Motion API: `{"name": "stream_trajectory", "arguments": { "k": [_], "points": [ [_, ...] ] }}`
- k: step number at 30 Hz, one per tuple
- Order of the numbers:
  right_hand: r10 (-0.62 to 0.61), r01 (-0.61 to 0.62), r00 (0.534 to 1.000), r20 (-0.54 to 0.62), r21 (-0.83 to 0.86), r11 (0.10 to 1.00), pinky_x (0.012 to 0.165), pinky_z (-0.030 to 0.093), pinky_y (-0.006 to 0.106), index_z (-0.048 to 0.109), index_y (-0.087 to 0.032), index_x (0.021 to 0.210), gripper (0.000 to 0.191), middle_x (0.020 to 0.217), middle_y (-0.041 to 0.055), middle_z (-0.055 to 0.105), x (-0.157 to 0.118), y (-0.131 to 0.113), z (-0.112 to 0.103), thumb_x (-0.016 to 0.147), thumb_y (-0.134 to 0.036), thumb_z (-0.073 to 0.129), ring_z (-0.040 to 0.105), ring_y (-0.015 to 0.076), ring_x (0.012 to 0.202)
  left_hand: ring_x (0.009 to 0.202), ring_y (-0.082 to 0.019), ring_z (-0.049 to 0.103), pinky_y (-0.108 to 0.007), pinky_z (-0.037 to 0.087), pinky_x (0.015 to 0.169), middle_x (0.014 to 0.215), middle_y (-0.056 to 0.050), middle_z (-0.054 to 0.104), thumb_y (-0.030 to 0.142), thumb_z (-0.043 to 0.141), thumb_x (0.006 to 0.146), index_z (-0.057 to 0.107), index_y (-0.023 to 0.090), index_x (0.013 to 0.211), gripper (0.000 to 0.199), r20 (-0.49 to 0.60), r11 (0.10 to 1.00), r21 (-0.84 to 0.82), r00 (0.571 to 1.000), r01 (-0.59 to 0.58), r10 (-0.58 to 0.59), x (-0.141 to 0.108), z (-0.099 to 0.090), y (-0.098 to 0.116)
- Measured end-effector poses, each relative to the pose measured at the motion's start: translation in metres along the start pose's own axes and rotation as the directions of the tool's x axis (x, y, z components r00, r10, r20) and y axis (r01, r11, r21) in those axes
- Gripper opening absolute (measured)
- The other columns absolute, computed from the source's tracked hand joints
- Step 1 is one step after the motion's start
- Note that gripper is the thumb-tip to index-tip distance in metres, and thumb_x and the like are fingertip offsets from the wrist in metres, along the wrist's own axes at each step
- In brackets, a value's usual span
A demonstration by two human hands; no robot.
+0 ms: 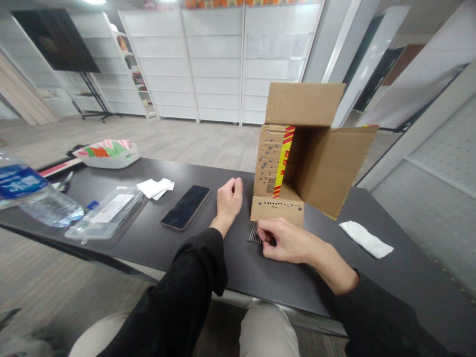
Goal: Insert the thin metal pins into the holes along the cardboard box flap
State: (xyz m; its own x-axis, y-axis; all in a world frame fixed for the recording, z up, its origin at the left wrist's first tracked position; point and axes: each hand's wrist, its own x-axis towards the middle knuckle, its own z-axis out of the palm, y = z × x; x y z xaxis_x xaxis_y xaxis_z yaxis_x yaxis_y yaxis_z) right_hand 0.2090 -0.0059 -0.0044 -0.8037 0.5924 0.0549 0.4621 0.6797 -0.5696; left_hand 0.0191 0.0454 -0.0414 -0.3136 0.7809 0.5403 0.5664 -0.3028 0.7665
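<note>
My right hand (284, 240) is bent over a small pile of metal nails or screws (254, 233) on the dark table, its thumb and fingertips pinched together at the pile's right side. What lies between those fingertips is too small to tell. My left hand (229, 198) is curled closed above the table, between the phone and the box; its inner side is hidden. An open cardboard box (270, 158) stands just beyond both hands, with yellow and red tape, grey studs on its front panel and a row of small holes in its lower flap (277, 209).
Left of my hands lie a black phone (186, 207), folded white tissues (155, 188), a clear plastic case (107, 213) and a water bottle (40, 191). A white basket (107, 157) sits at the back left. Another tissue (366, 239) is at the right.
</note>
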Motion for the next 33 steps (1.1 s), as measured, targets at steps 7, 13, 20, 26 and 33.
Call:
{"name": "stream_trajectory", "arguments": {
  "k": [7, 13, 20, 26, 33],
  "points": [
    [0.013, -0.012, 0.999, 0.036, -0.022, 1.000, 0.055, 0.024, 0.024, 0.042, -0.020, 0.069, 0.019, 0.065, -0.0054, 0.045, 0.0011, -0.0029, 0.0022, 0.065, -0.006, 0.055, 0.038, 0.0093, 0.060, 0.057, -0.012, 0.042, -0.025, 0.032, 0.061, 0.056, 0.002, 0.046, 0.045, 0.036, 0.096, 0.046, 0.020, 0.062, 0.043, 0.000, 1.000, 0.008, 1.000, -0.001, 0.001, 0.0001, -0.0004, 0.0004],
    [0.025, -0.024, 0.998, 0.064, -0.019, 1.000, 0.056, 0.023, 0.024, 0.042, -0.020, 0.070, 0.019, 0.066, -0.0050, 0.045, 0.0013, -0.0031, 0.0037, 0.065, -0.007, 0.054, 0.038, 0.0098, 0.060, 0.056, -0.012, 0.043, -0.025, 0.033, 0.060, 0.056, 0.003, 0.045, 0.044, 0.037, 0.096, 0.046, 0.020, 0.062, 0.043, -0.006, 1.000, -0.001, 1.000, -0.015, 0.015, -0.0001, 0.0000, -0.0001],
    [0.019, -0.017, 0.998, 0.068, -0.039, 0.999, 0.057, 0.024, 0.024, 0.042, -0.021, 0.072, 0.019, 0.067, -0.0046, 0.046, 0.0004, -0.0028, 0.0028, 0.065, -0.007, 0.053, 0.039, 0.0105, 0.062, 0.058, -0.013, 0.044, -0.026, 0.033, 0.062, 0.057, 0.002, 0.046, 0.046, 0.037, 0.096, 0.046, 0.021, 0.062, 0.044, -0.003, 1.000, -0.002, 1.000, -0.001, 0.001, 0.0005, 0.0005, -0.0011],
    [0.019, -0.015, 0.997, 0.069, -0.059, 0.998, 0.057, 0.024, 0.024, 0.041, -0.021, 0.073, 0.020, 0.067, -0.0048, 0.044, 0.0000, -0.0018, 0.0015, 0.064, -0.006, 0.050, 0.038, 0.0106, 0.062, 0.056, -0.012, 0.042, -0.026, 0.032, 0.061, 0.056, 0.003, 0.044, 0.045, 0.036, 0.096, 0.046, 0.021, 0.062, 0.043, 0.001, 1.000, -0.005, 1.000, -0.002, 0.002, 0.0001, 0.0002, -0.0001],
    [0.045, -0.040, 0.996, 0.081, -0.059, 0.997, 0.058, 0.025, 0.024, 0.042, -0.021, 0.075, 0.020, 0.070, -0.0037, 0.048, -0.0006, -0.0026, 0.0002, 0.065, -0.008, 0.053, 0.041, 0.0115, 0.064, 0.056, -0.013, 0.043, -0.026, 0.032, 0.061, 0.055, 0.003, 0.044, 0.046, 0.036, 0.096, 0.045, 0.021, 0.062, 0.043, 0.003, 1.000, -0.003, 1.000, 0.001, -0.001, 0.0002, -0.0007, 0.0025]
  ]
}}
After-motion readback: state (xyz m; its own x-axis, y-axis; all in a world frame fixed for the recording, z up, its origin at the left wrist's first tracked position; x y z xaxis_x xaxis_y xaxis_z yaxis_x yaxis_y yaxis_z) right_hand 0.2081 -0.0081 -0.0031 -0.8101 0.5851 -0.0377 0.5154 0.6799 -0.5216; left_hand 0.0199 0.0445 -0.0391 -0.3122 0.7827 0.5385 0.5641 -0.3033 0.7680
